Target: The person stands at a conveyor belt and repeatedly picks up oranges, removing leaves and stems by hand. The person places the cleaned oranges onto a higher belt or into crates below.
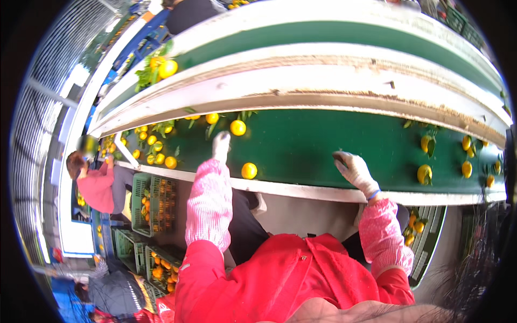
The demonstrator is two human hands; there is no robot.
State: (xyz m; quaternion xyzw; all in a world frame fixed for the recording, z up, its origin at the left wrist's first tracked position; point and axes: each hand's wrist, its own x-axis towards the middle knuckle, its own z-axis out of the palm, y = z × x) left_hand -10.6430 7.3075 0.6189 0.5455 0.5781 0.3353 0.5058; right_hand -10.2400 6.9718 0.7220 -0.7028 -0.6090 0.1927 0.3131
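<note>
Both my hands wear whitish work gloves and hover over a green conveyor belt (pixel 291 141). My left hand (pixel 221 145) is close to a leafy mandarin (pixel 238 127) just to its right; its fingers are blurred, and what they hold cannot be made out. Nearer the belt's front edge lies another mandarin (pixel 249 170). Further right, my right hand (pixel 357 171) has thumb and curled fingers slightly apart, with no fruit visible in it. To its right, a yellow-green mandarin (pixel 424 174) with a leaf rests on the belt.
More mandarins (pixel 160 158) crowd the belt's left end. Behind, a white board (pixel 315 80) separates a second green belt (pixel 291 34). Green crates (pixel 141 202) of fruit stand at lower left, another crate (pixel 430 238) at my right. A person in pink (pixel 97 187) sits at far left.
</note>
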